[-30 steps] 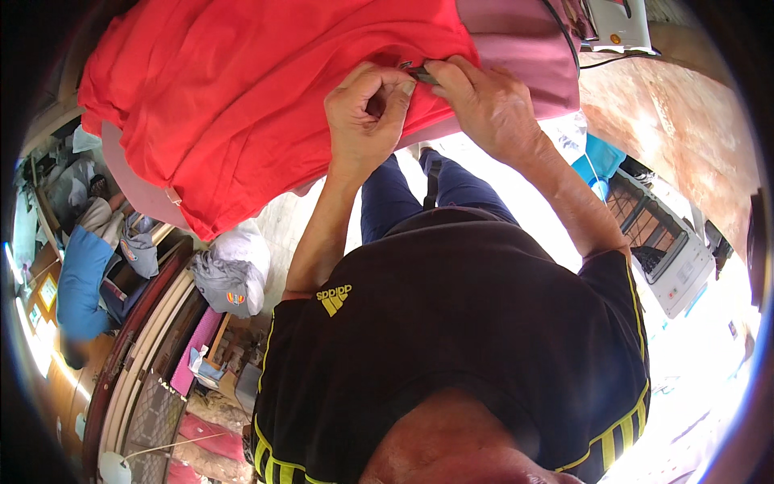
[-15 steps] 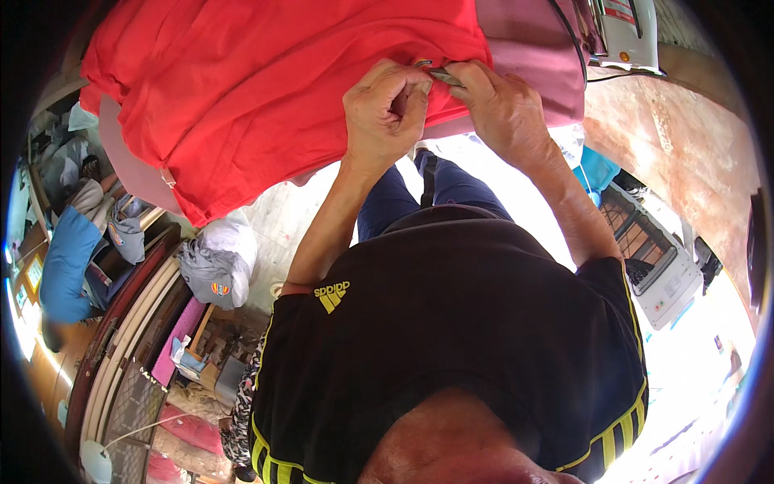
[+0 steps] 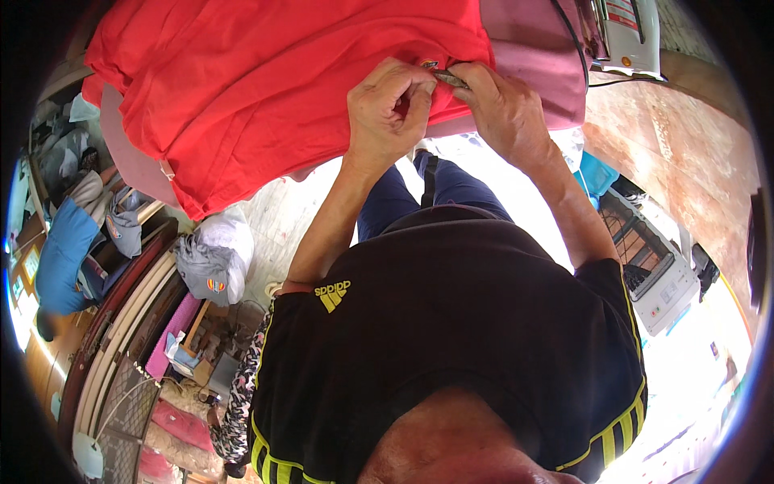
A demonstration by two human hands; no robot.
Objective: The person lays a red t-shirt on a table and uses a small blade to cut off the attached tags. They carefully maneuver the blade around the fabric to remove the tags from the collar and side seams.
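Observation:
A red cloth garment [image 3: 266, 89] lies spread over a table covered in mauve cloth [image 3: 536, 48]. Near its right edge is a small multicoloured embroidered emblem [image 3: 429, 64]. Just below the emblem, my left hand [image 3: 389, 109] is closed, thumb and fingertips pinching the red cloth. My right hand [image 3: 506, 109] grips a small metal tool that looks like thread snips [image 3: 450, 78]. The tip of the snips points left and meets the cloth beside the emblem, close to my left fingertips. The exact contact is too small to make out.
A white machine [image 3: 633, 36] with an orange knob stands at the upper right, a black cord [image 3: 574, 32] beside it. Grey caps [image 3: 205, 262] hang at left. A person in blue [image 3: 64, 250] is far left; a patterned sleeve [image 3: 238, 411] shows lower left. A grey-white appliance [image 3: 657, 274] sits right.
My hands keep nearly the same place and grip, with the snips turned very slightly. The patterned sleeve at the lower left has come further into view.

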